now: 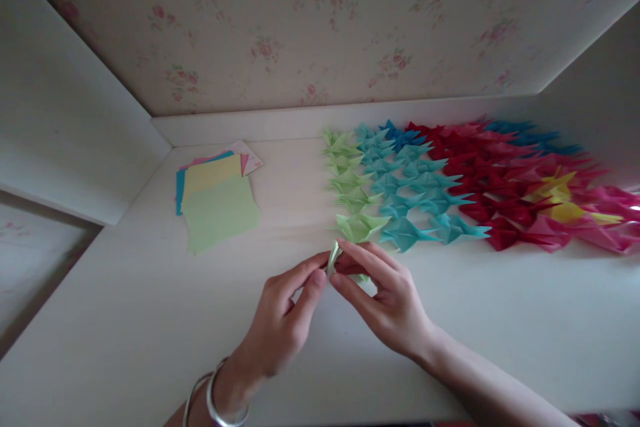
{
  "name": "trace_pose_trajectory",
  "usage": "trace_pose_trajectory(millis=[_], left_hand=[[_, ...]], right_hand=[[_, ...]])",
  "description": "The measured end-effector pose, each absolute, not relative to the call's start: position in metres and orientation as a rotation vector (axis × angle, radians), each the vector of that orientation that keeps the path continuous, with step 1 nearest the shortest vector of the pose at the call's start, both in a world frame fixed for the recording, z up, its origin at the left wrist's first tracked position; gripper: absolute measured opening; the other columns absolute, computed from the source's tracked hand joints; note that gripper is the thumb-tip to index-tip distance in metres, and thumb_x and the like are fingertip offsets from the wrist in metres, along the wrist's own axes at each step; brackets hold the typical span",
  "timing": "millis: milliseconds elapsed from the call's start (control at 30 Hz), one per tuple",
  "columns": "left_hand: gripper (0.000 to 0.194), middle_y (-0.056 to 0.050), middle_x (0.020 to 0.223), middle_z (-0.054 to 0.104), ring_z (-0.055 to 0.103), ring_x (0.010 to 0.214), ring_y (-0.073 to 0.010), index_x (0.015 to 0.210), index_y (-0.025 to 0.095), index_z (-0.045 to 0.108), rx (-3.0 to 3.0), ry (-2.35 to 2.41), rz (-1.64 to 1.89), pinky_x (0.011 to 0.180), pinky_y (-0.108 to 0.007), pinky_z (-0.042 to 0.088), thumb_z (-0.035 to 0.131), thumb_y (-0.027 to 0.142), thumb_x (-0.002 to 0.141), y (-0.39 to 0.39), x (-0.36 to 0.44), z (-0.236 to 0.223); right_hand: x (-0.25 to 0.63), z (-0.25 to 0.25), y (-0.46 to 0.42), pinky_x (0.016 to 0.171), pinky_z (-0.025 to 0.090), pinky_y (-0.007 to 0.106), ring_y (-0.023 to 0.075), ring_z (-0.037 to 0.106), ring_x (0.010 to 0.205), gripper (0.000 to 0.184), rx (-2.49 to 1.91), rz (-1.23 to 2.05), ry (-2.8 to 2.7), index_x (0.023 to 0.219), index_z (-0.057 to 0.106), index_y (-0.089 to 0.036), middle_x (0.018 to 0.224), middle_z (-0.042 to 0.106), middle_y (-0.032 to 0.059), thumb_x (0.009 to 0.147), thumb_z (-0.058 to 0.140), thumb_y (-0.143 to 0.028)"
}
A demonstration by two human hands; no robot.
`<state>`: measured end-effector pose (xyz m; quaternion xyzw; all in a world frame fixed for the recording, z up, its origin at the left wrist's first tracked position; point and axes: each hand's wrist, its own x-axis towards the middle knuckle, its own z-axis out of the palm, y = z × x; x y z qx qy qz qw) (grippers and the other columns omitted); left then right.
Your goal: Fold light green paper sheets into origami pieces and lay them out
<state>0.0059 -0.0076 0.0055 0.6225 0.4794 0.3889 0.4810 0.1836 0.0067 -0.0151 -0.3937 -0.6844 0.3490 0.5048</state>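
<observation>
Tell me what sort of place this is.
Probably a home craft spot: a smooth white desk against pink-flowered wallpaper, with a stack of coloured paper sheets and rows of folded multicoloured paper figures.

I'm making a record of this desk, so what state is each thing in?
Left hand: pinching the green piece.
Right hand: pinching it too.
Green piece: folded narrow, held up.
Green sheet: unfolded, flat, overlapping the yellow sheet.
Yellow sheet: flat, partly covered.
Teal figures: folded, in rows.
Red figures: folded, packed close.
Bangles: worn, left wrist.
</observation>
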Motion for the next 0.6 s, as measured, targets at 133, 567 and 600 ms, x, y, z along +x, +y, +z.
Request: trace_pose_trajectory(millis=[133,567,600], left_hand=[[0.036,-0.004,0.124,0.074,0.071,0.109,-0.0229,0.134,0.028,0.064,1.46,1.145,0.945,0.093,-0.03,0.056,0.057,0.029,0.099,-0.0043,0.0052,0.006],[0.036,-0.008,0.137,0.064,0.069,0.115,-0.0265,0.13,0.029,0.063,1.247,0.964,1.058,0.095,-0.034,0.057,0.063,0.022,0.095,-0.0049,0.0048,0.0021],[0.036,-0.009,0.141,0.06,0.069,0.114,-0.0274,0.13,0.029,0.063,1.254,0.976,1.07,0.094,-0.035,0.058,0.064,0.022,0.095,-0.0052,0.005,0.0015]], right_hand=[[0.184,-0.0123,0.0074,0.074,0.061,0.031,0.0169,0.068,0.087,0.052,-0.893,0.802,-1.692,0.134,0.061,-0.03,0.102,0.066,0.0051,0.087,0.072,-0.01],[0.1831,-0.0142,0.0039,0.08,0.061,0.033,0.0188,0.066,0.094,0.059,-0.895,0.887,-1.767,0.142,0.054,-0.03,0.113,0.062,0.0077,0.088,0.068,-0.011],[0.1831,-0.0132,0.0042,0.08,0.061,0.033,0.0186,0.067,0.094,0.058,-0.898,0.909,-1.764,0.142,0.054,-0.03,0.112,0.062,0.0077,0.088,0.067,-0.01]])
